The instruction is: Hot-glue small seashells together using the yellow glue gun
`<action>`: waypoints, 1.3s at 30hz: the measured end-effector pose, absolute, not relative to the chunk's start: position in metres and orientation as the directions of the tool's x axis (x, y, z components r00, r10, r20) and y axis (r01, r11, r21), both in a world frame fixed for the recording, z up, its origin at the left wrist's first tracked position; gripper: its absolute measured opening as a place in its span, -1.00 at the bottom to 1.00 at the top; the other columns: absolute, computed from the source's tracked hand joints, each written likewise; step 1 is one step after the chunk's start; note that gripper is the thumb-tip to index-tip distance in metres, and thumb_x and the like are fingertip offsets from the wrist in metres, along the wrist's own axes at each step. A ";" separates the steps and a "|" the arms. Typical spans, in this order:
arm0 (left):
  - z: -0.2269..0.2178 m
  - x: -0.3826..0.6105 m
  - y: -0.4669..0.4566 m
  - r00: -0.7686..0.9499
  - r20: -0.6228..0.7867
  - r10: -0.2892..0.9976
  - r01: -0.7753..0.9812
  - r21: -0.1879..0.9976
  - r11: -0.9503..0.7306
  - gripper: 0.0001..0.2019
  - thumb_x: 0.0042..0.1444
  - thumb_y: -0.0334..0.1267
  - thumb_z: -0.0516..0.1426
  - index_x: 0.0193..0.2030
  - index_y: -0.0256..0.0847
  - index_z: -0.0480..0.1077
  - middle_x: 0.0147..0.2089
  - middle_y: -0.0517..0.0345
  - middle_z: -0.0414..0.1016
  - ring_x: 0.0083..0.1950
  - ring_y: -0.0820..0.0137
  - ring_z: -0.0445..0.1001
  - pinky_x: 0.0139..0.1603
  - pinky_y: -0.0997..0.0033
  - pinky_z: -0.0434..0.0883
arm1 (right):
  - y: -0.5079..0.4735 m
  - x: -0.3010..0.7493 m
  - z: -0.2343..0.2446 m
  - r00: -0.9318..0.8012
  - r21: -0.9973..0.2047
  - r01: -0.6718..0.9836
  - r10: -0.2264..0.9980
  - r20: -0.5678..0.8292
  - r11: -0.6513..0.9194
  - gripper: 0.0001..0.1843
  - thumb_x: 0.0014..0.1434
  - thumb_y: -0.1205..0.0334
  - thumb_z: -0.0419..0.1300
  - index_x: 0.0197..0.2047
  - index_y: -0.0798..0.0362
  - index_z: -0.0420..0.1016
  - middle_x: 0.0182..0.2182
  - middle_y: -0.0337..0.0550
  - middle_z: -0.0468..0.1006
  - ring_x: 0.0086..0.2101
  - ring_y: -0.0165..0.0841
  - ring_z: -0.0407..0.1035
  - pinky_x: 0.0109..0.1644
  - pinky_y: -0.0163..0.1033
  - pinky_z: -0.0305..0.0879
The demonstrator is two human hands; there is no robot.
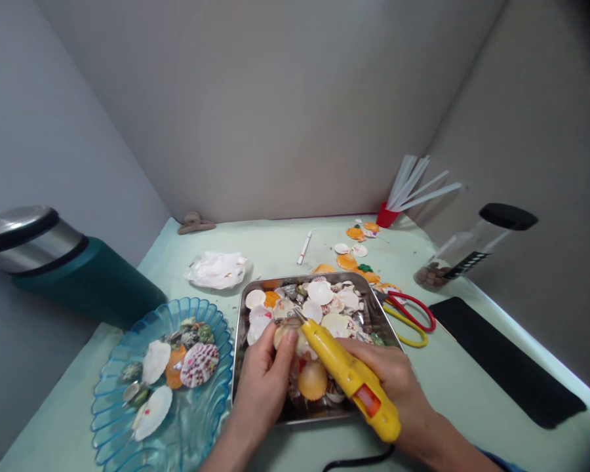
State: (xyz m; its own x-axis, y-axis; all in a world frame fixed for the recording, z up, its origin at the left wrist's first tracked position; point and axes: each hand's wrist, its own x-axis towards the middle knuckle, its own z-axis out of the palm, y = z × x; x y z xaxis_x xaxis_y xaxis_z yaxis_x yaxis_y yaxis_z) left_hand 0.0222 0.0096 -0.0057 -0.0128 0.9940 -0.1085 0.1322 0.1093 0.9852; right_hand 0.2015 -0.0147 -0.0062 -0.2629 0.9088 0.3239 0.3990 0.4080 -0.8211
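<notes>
My right hand (391, 373) is wrapped around a yellow hot glue gun (347, 367), its metal tip pointing up and left. Pinched between the thumb and fingers of my left hand (263, 373) is a small object at the glue gun's tip. It looks like a shell, but my fingers hide most of it. Both hands are over a metal tray (235, 367) heaped with white, orange and speckled seashells. An orange-yellow scallop shell (313, 381) lies in the tray just below the tip. I cannot tell whether the tip touches the held piece.
A blue scalloped plate (187, 426) with several shells stands left, beside a teal bottle (88, 282). Behind lie a white bundle (217, 269) and a marker (305, 248). To the right are scissors (423, 314), a black phone-like slab (506, 360), a clear jar (465, 252) and a red cup (387, 215) of glue sticks.
</notes>
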 end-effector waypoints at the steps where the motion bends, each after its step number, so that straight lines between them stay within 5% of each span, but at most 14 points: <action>1: -0.005 0.022 0.010 0.000 -0.098 0.995 0.162 0.982 0.096 -0.67 0.04 0.02 0.11 -0.52 -0.21 0.26 -0.57 0.30 0.20 -0.53 0.50 0.13 -0.53 0.55 0.12 | -0.015 0.202 -0.006 -0.264 -0.820 0.395 0.906 0.331 0.414 -0.80 0.10 0.18 0.22 -0.19 0.06 0.50 -0.46 -0.23 0.56 -0.42 -0.34 0.46 -0.31 -0.37 0.35; 9: -0.007 0.020 0.010 0.052 -0.041 0.998 0.274 0.961 0.025 -0.68 0.11 0.01 0.04 -0.48 -0.21 0.28 -0.54 0.28 0.22 -0.50 0.48 0.15 -0.50 0.54 0.14 | -0.016 0.204 -0.007 -0.298 -0.807 0.404 0.896 0.329 0.431 -0.81 0.12 0.21 0.21 -0.18 0.05 0.48 -0.42 -0.21 0.57 -0.41 -0.36 0.47 -0.31 -0.38 0.34; 39: -0.013 0.020 0.012 0.041 -0.088 0.995 0.149 0.985 0.081 -0.69 0.08 0.02 0.08 -0.39 -0.23 0.35 -0.47 0.21 0.31 -0.44 0.46 0.22 -0.46 0.54 0.23 | -0.015 0.203 -0.008 -0.345 -0.816 0.404 0.895 0.282 0.413 -0.83 0.12 0.22 0.22 -0.19 0.05 0.48 -0.38 -0.19 0.59 -0.43 -0.38 0.45 -0.29 -0.37 0.34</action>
State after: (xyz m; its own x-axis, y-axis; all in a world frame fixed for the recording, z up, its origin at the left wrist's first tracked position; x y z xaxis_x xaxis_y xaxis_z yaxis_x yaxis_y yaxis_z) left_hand 0.0203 0.0115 -0.0126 0.0408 0.9953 -0.0883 0.1493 0.0813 0.9854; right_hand 0.2026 -0.0154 -0.0076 -0.3452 0.8952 0.2819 0.4038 0.4128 -0.8164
